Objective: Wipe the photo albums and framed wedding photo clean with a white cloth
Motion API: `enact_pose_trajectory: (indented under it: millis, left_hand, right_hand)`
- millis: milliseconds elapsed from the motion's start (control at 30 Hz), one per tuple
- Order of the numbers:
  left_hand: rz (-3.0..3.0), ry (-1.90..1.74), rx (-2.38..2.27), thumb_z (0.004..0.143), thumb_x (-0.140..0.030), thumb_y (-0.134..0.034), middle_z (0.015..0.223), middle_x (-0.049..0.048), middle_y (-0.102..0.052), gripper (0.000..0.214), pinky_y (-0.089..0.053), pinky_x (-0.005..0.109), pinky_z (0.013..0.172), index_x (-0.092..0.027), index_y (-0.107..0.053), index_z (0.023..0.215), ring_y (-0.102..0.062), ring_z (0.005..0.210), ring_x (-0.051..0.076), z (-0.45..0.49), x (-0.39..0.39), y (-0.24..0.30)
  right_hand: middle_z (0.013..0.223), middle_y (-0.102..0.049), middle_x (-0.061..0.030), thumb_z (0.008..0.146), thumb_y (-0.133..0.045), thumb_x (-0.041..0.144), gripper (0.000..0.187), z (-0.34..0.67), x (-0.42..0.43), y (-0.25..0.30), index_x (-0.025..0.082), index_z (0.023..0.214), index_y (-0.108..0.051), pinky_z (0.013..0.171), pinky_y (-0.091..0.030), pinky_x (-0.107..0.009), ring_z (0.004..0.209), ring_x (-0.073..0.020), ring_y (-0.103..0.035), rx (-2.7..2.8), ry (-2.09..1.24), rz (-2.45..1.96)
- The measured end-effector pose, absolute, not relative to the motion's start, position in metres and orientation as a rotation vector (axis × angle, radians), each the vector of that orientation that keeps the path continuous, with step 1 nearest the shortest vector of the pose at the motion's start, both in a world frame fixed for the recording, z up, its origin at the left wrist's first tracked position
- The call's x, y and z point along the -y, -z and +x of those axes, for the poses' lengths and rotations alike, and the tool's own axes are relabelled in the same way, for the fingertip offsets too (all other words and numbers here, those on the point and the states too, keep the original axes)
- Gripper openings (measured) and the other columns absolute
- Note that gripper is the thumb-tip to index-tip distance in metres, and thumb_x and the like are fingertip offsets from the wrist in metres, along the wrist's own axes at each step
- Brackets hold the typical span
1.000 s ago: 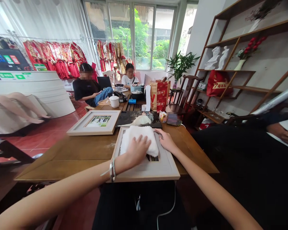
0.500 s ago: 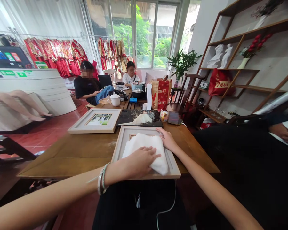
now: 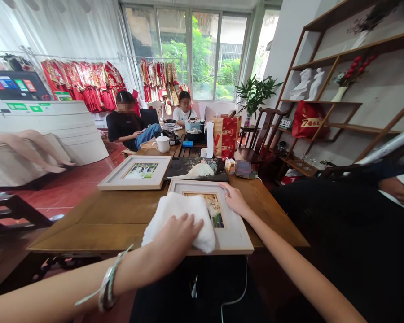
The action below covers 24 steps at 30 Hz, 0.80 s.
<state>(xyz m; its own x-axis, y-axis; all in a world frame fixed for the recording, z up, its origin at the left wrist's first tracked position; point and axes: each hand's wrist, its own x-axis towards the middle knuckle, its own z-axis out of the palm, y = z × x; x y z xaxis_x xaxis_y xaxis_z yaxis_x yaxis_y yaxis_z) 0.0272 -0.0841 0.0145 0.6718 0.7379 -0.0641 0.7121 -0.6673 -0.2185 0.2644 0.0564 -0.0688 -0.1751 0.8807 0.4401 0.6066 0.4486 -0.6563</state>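
Note:
A light wooden picture frame (image 3: 235, 231) with a photo inside lies at the table's near edge. My left hand (image 3: 177, 237) presses a folded white cloth (image 3: 168, 208) onto its left part, fingers bent over the fabric, and the palm side is hidden. The cloth covers the left of the photo and overhangs the frame's left side. At the frame's right side, my right hand (image 3: 236, 200) grips the far right edge, with some fingertips out of sight. Another framed photo (image 3: 126, 172) rests farther back on the left.
The wooden table (image 3: 97, 215) also bears a dark tray (image 3: 177, 167), a white lidded mug (image 3: 162, 143) and a red-and-brown paper bag (image 3: 226, 137). Two people sit beyond. Another person's hand (image 3: 399, 188) shows at far right. A white cable (image 3: 245, 282) hangs below the frame.
My left hand has slid the cloth left and slightly toward me across the frame, uncovering the right part of the photo. My right hand keeps its place on the frame.

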Motion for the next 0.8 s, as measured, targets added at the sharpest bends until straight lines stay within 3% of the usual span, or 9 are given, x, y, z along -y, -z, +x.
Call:
enact_pose_trajectory:
  millis: [333,600,800]
  left_hand:
    - [-2.524,-0.077,1.278,0.08,-0.004,-0.05,0.14,0.0143,-0.045,0.058,-0.036,0.043,0.104,-0.02,-0.04,0.134,-0.037,0.133,0.027,0.022,0.011,-0.017]
    - [-2.64,-0.167,1.306,0.078,-0.004,-0.051,0.121,0.0178,-0.057,0.046,-0.045,0.043,0.092,-0.015,-0.052,0.123,-0.049,0.12,0.03,0.025,0.041,-0.025]
    - [-2.764,-0.303,1.292,0.078,-0.011,-0.053,0.12,0.0166,-0.058,0.05,-0.046,0.041,0.092,-0.016,-0.047,0.128,-0.054,0.115,0.027,0.021,0.105,-0.035]
  right_hand:
    - [0.121,-0.065,-0.0074,0.071,-0.042,-0.004,0.058,0.266,-0.058,0.07,0.02,0.121,-0.06,0.104,-0.04,-0.04,0.115,-0.019,-0.058,1.876,-0.432,-1.211]
    - [0.121,-0.064,-0.01,0.072,-0.04,-0.004,0.056,0.262,-0.057,0.069,0.016,0.122,-0.058,0.103,-0.04,-0.038,0.114,-0.0199,-0.058,1.875,-0.427,-1.259]
    - [0.117,-0.066,-0.0068,0.066,-0.04,-0.005,0.064,0.262,-0.054,0.067,0.021,0.122,-0.059,0.103,-0.04,-0.04,0.112,-0.0209,-0.058,1.867,-0.44,-1.253]
